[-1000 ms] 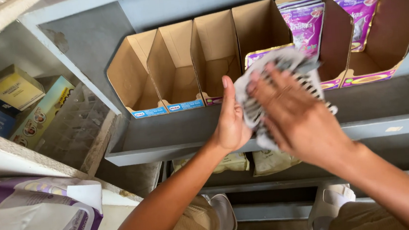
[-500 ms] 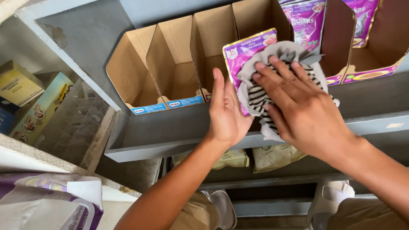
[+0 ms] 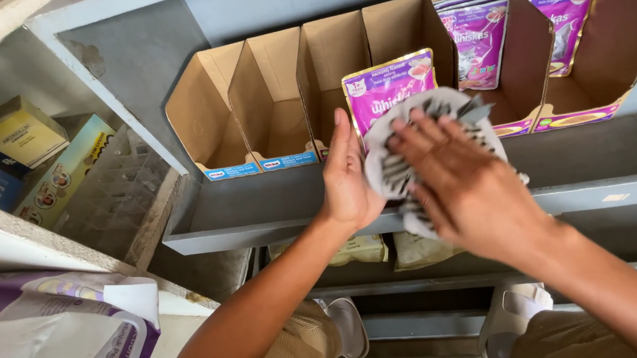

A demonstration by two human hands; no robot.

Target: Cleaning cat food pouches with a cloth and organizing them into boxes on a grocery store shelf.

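My left hand holds a purple pet-food pouch upright by its left edge, in front of a cardboard display box on the grey shelf. My right hand presses a grey-and-white striped cloth flat against the front of that pouch. Most of the pouch's lower half is hidden by the cloth and my hand.
Empty cardboard display boxes stand at the left of the shelf. Two boxes with purple pouches stand at the right. Small cartons lie on the left shelf. A purple-and-white wipes pack sits at bottom left.
The pouch has come up and out in front of its box. My right hand with the cloth has slid down and across its face; my left hand shifted to the pouch's edge.
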